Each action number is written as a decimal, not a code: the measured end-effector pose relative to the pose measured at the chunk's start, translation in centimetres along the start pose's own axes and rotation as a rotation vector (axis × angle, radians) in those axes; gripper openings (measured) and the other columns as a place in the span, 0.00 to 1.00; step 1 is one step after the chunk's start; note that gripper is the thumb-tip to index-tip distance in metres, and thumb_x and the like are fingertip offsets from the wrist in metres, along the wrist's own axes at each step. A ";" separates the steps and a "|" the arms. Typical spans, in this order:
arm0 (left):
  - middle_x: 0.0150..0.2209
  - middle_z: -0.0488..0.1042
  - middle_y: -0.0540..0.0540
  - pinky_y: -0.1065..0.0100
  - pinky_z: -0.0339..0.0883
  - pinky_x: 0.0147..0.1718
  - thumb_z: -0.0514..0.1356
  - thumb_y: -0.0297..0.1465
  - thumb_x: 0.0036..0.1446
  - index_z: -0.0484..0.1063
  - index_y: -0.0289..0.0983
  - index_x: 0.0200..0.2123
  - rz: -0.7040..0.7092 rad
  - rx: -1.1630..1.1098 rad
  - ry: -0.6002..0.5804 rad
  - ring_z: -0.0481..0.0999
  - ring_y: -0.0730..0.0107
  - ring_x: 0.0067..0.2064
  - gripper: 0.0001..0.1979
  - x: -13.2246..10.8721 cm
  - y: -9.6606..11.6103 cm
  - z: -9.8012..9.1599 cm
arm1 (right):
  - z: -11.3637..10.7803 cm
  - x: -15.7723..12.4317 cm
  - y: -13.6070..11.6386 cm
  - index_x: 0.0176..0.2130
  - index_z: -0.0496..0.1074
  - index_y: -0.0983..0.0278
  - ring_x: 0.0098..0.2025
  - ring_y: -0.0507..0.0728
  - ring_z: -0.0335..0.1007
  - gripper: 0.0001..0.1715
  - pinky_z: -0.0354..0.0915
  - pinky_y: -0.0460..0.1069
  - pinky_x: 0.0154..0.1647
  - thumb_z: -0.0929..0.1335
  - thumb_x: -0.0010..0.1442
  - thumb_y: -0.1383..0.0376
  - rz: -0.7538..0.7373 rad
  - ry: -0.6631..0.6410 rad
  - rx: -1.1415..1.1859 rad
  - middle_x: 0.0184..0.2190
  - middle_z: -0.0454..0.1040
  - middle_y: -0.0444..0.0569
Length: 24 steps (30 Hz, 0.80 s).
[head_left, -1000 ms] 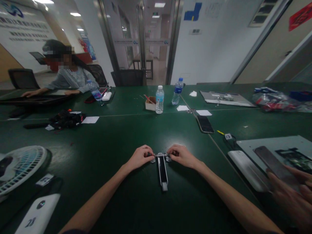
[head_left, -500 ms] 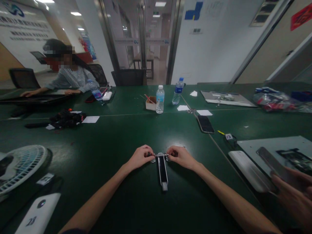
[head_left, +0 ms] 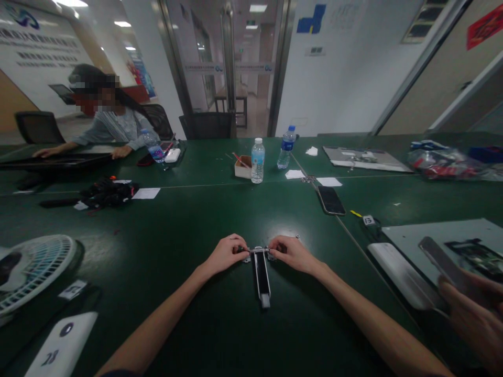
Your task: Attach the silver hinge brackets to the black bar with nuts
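On the green table in front of me lies a narrow, silvery metal frame (head_left: 262,290). It has long sides with a dark gap between them, a crossbar at its far end and a blocky grey piece at its near end. My left hand (head_left: 227,253) pinches the left end of the crossbar between thumb and fingers. At the right end, my right hand (head_left: 293,252) is closed in a matching pinch. Small metal tabs show under the fingertips of both hands. My fingers hide the crossbar's outer ends.
A white fan (head_left: 37,267) and a white case (head_left: 63,343) are on the left. Water bottles (head_left: 258,162) and a phone (head_left: 331,200) stand or lie farther back. At right, another person's hand (head_left: 471,309) holds a phone above a white device (head_left: 404,275).
My hands and the metal frame stay practically still. The other person's phone at right shifts slightly, and the seated person's hand at the far left moves a little.
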<state>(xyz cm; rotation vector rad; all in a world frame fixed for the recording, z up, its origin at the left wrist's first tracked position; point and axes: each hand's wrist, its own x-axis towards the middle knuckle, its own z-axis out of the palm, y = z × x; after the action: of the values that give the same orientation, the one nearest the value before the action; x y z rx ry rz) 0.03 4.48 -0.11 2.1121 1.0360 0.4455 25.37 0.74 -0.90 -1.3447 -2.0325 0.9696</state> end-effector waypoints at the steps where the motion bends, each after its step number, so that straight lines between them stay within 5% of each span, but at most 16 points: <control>1: 0.43 0.69 0.48 0.69 0.64 0.30 0.61 0.36 0.56 0.76 0.38 0.34 -0.001 0.001 0.001 0.69 0.70 0.32 0.08 0.0 0.0 0.0 | 0.0 0.0 0.0 0.36 0.72 0.65 0.27 0.49 0.62 0.07 0.58 0.44 0.28 0.66 0.59 0.64 -0.007 0.003 -0.008 0.27 0.70 0.44; 24: 0.42 0.70 0.48 0.70 0.64 0.31 0.61 0.36 0.56 0.77 0.38 0.34 0.018 -0.004 -0.001 0.69 0.72 0.31 0.08 0.0 0.0 -0.1 | -0.3 -0.2 -0.6 0.36 0.70 0.64 0.28 0.50 0.61 0.04 0.58 0.45 0.30 0.66 0.60 0.66 -0.114 0.009 -0.164 0.29 0.67 0.45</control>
<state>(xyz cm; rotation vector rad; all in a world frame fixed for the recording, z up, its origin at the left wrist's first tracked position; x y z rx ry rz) 0.01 4.51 -0.06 2.1191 1.0149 0.4550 25.35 0.47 -0.31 -1.2961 -2.1955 0.7596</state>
